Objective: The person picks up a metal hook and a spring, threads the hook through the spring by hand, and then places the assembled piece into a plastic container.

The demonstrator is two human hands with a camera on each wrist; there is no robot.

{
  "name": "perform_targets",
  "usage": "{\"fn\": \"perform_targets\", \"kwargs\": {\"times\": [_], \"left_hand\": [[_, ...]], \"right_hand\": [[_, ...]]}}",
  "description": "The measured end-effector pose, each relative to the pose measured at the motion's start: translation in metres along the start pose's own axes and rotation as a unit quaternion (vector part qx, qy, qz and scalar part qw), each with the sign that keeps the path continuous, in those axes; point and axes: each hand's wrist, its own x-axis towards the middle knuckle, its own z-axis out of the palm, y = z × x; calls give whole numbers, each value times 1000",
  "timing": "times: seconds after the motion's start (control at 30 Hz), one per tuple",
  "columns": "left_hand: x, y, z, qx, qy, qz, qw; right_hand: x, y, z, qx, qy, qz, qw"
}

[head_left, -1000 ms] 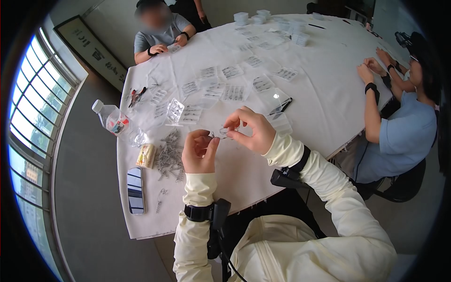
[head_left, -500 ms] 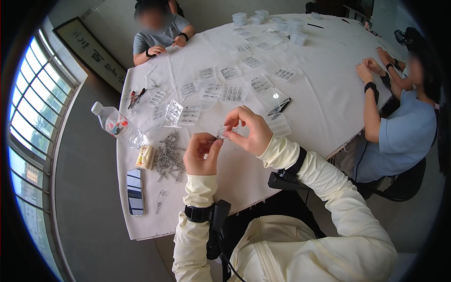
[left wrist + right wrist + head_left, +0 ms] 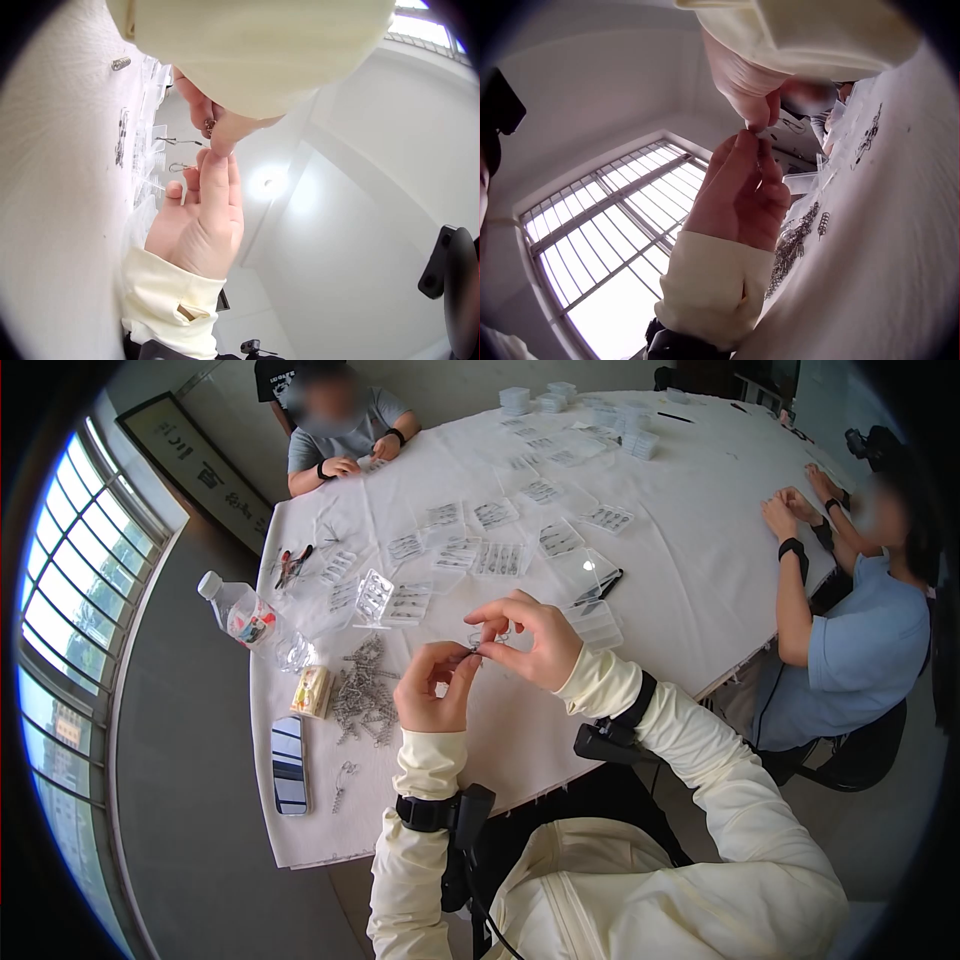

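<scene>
Over the table's near side my left hand (image 3: 432, 688) and right hand (image 3: 537, 643) meet fingertip to fingertip. Both pinch a small metal wire piece (image 3: 178, 141), mostly hidden by the fingers. Thin wire ends and a dark tip stick out in the left wrist view. A small coil (image 3: 210, 128) shows between my left fingers. From the right fingers juts a wire loop (image 3: 178, 167). Beside my left hand lies a heap of coiled metal springs (image 3: 362, 695). A single spring with a wire loop (image 3: 342, 785) rests nearer the table edge.
Left of the springs are a tissue pack (image 3: 312, 691), a phone (image 3: 290, 765) and a plastic bottle (image 3: 245, 618). Clear boxes holding metal pieces (image 3: 500, 558) spread beyond my hands, with red-handled pliers (image 3: 292, 567) at the left. Other people sit at the far side and right.
My hands have closed together: the left hand shifted slightly right and up, and its fingertips now meet the right ones at the wire piece.
</scene>
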Motion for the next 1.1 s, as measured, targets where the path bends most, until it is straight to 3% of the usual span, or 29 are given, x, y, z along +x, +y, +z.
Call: {"fn": "perform_targets", "kwargs": {"times": [0.07,0.23,0.37,0.6,0.83,1.1], "left_hand": [[0,1,-1,18,5,7,1000],[2,11,-4,189,-40,136,972],[2,12,-4,186,-38,137,972],[0,8,-4,107,-59,35,992],[1,-2,-5,-67,-79,-69,992],[4,-7,-14,-115,-96,-145,978]], "right_hand": [[-1,6,1,20,-27,24,999],[-1,16,-3,69,-103,78,989],[0,17,-4,122,-123,124,977],[-2,26,3,276,-109,172,939],[-1,26,2,271,-82,167,944],[-2,24,4,189,-66,135,971]]}}
